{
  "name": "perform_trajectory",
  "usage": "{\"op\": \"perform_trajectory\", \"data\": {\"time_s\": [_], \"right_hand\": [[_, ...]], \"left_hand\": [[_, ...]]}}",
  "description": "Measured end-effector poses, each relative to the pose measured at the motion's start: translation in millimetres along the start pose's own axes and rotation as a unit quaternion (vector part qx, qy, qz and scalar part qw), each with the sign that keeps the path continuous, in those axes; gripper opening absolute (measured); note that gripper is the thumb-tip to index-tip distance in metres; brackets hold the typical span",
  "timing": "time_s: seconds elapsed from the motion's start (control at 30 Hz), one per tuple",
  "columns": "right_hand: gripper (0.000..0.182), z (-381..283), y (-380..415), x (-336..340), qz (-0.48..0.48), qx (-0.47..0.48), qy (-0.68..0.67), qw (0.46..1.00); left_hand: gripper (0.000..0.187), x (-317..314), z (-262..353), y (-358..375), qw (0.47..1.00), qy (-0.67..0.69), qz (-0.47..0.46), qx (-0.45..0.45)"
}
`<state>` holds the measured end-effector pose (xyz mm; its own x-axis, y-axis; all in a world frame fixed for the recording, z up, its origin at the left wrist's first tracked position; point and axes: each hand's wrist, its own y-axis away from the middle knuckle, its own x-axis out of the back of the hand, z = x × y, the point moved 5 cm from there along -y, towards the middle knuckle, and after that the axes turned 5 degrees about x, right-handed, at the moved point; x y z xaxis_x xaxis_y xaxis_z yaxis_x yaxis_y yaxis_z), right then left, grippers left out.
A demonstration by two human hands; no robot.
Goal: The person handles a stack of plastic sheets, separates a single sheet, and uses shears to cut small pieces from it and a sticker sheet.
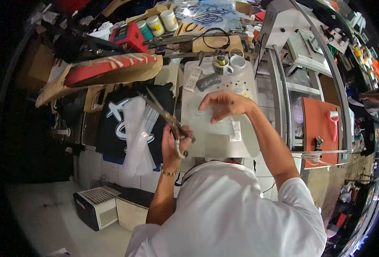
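Observation:
A large pair of scissors [170, 116] is held in my left hand [171, 143], its fingers wrapped near the handles and the blades pointing up and to the left. My right hand [229, 105] is over the pale board [243, 147], with thumb and fingers curved and apart. Beneath it lies a translucent plastic sheet [217, 128]; I cannot make out any contact. A small white label-like slip [236, 131] is by the sheet's right edge. To the left, a clear plastic strip [134, 141] drapes over black fabric [108, 143] with white lettering.
At the board's far end are a white mug [237, 65], a cup holding small items [221, 67], a power strip [192, 79] and a dark cylindrical object [209, 82]. A padded red press [108, 68] stands at left. A metal frame [279, 98] rises on the right.

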<state>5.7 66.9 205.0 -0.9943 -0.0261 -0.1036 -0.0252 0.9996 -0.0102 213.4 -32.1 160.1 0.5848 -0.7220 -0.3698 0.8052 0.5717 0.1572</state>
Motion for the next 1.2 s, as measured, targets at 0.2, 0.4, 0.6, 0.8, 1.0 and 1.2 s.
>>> {"op": "perform_trajectory", "data": {"time_s": [0.2, 0.4, 0.6, 0.8, 1.0, 1.2], "right_hand": [[0.048, 8.2, 25.2, -8.3, 0.008, -0.023, 0.136, 0.99], [0.054, -9.7, 104.8, -19.4, 0.441, 0.109, 0.425, 0.783], [0.101, 47.8, 96.1, -112.6, 0.047, 0.054, -0.265, 0.962], [0.091, 46.7, 56.4, -100.5, 0.22, 0.244, -0.432, 0.84], [0.064, 68.7, 38.0, -88.0, 0.326, 0.219, -0.439, 0.808], [0.055, 64.3, 26.1, -89.3, 0.325, 0.209, -0.42, 0.821]], "left_hand": [[0.068, -29.2, 15.5, -28.0, 0.995, -0.095, -0.029, -0.031], [0.069, -62.3, 29.7, -35.2, 0.992, -0.083, -0.064, -0.062], [0.066, -67.4, 44.7, -43.6, 0.988, -0.104, -0.07, -0.085], [0.056, -53.3, 44.2, -41.6, 0.992, -0.067, -0.02, -0.106], [0.064, -29.6, 52.0, -36.8, 0.991, -0.079, 0.017, -0.11], [0.063, -13.3, 47.5, -27.2, 0.992, -0.076, 0.037, -0.096]]}}
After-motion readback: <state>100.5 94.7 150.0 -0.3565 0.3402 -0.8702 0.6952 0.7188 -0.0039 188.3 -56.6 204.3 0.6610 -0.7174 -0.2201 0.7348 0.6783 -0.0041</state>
